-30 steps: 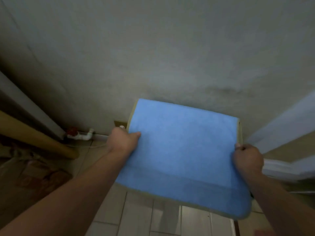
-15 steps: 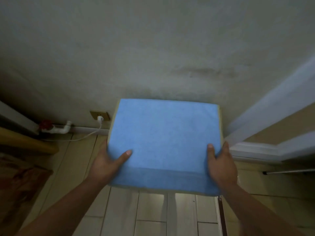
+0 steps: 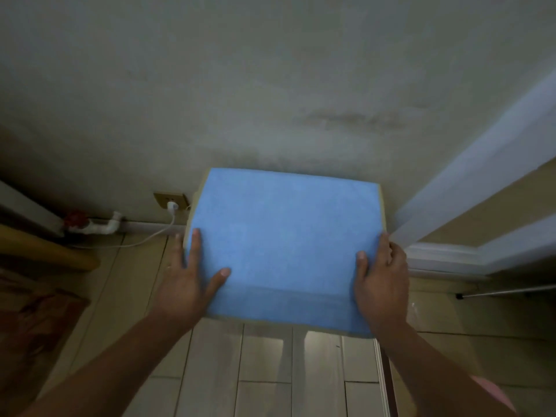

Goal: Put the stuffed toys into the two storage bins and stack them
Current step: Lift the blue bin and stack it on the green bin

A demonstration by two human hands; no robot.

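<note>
A storage bin with a soft blue lid [image 3: 285, 236] and beige sides stands against the wall, filling the middle of the head view. My left hand [image 3: 189, 281] lies on its near left corner, fingers spread, thumb on the lid. My right hand [image 3: 382, 284] clasps the near right corner, thumb on the lid and fingers down the side. The bin's contents are hidden under the lid, and I cannot tell whether another bin is beneath it. No stuffed toys are in sight.
A wall socket with a white plug and cable [image 3: 171, 203] sits just left of the bin. A white pipe with a red valve [image 3: 90, 224] runs along the skirting. A door frame [image 3: 469, 182] rises at the right. Tiled floor [image 3: 264, 368] lies below.
The bin has tilted level and settled back against the wall. Both hands slid from its sides to its near corners, fingers now flatter on the lid.
</note>
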